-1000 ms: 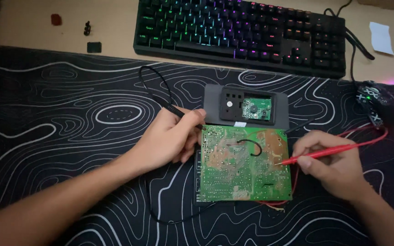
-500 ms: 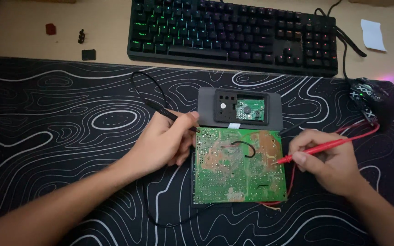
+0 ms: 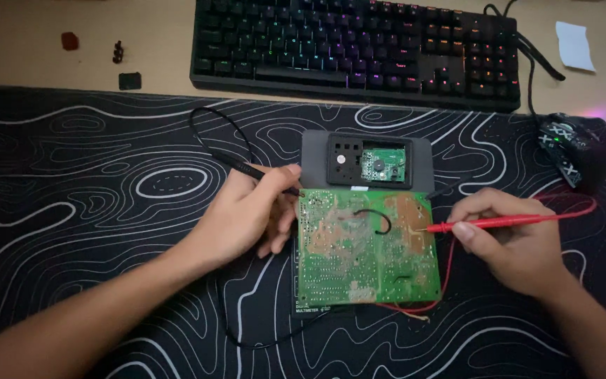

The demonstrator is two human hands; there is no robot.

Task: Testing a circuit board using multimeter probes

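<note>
The green rectangular circuit board [image 3: 365, 247], solder side up, lies on a dark meter body on the black desk mat with white contour lines [image 3: 106, 210], mid-bench, below the grey housing with a small green board in its window [image 3: 366, 163]. Left hand [image 3: 243, 217] has its fingers clamped on the thin black test probe [image 3: 261, 175], tip at the board's top-left corner. Right hand [image 3: 510, 242] pinches the slim red test probe [image 3: 499, 222] pen-style, tip on the copper patch near the right edge. To do this well: the person should keep both tips steep and pressed on bare solder, not on lacquer, and rest the heels of both hands on the mat so the tips don't skate across neighbouring pads. Keep the black lead [image 3: 208, 123] and red lead [image 3: 450, 281] slack, clear of the board's black jumper loop [image 3: 372, 219]. Backlit black keyboard [image 3: 359, 49] and black mouse [image 3: 569, 147] sit well apart, no interference.
</note>
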